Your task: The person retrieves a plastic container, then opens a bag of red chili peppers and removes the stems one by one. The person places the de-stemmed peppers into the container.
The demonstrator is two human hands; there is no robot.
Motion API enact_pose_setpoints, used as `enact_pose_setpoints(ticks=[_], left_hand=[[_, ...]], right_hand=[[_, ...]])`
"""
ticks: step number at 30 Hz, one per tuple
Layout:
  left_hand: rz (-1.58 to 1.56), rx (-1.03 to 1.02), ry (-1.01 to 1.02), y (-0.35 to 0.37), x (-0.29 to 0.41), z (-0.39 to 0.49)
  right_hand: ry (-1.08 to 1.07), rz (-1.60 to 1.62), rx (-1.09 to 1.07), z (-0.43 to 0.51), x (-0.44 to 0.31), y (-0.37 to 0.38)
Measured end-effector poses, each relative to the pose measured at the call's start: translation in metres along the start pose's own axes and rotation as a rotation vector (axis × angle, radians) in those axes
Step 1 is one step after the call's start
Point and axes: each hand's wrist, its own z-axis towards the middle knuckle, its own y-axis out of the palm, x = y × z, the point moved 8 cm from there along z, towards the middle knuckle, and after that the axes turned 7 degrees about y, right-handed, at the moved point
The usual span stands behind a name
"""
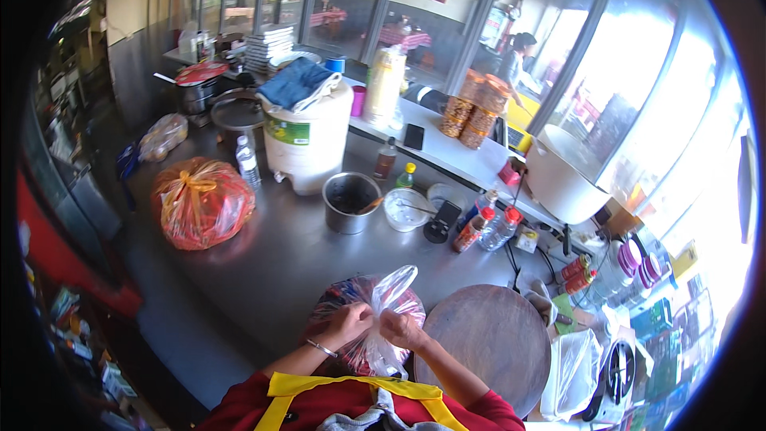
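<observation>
A full clear plastic bag (341, 296) with red and dark contents rests on the metal counter (263, 287) right before me. My left hand (354, 322), a silver bangle on its wrist, pinches the gathered neck from the left. From the right, my right hand (400, 329) is closed on the same neck, and a loop of clear plastic stands up above both hands. Close to my right forearm lies a round wooden board (488, 344). Farther left, a red bag (203, 209) is tied at the top with an orange-yellow knot.
Beyond the hands stand a metal pot (352, 215), a white bowl (406, 209), a phone on a stand (444, 221) and red-capped bottles (473, 230). A large white dispenser (311, 137) is behind them. A plastic-covered tray (568, 371) is at right. A person (516, 66) is beyond the glass.
</observation>
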Motion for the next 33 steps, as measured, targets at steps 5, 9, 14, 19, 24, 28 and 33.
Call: enact_pose_setpoints(ticks=[5, 9, 14, 19, 24, 28, 33], left_hand=[[0.004, -0.067, 0.153, -0.004, 0.02, 0.006], [0.032, -0.113, 0.069, 0.004, 0.01, 0.008], [0.06, -0.118, 0.013, 0.009, 0.004, 0.005], [0.091, -0.116, -0.117, 0.007, 0.0, 0.001], [0.031, 0.005, -0.118, 0.002, -0.006, 0.002], [0.004, 0.036, -0.157, 0.007, -0.026, 0.001], [0.023, 0.047, -0.218, 0.004, -0.017, 0.0]], right_hand=[[0.04, 0.016, 0.05, 0.0, 0.0, 0.0], [0.123, -0.084, 0.207, -0.001, -0.003, -0.002], [0.079, -0.309, 0.329, -0.009, -0.013, 0.001], [0.037, -0.248, 0.426, -0.008, -0.021, -0.003], [0.053, 0.121, 0.199, 0.001, -0.012, -0.005], [0.491, 0.825, -0.253, -0.036, -0.012, 0.017], [0.187, 0.721, -0.267, -0.096, -0.088, -0.031]])
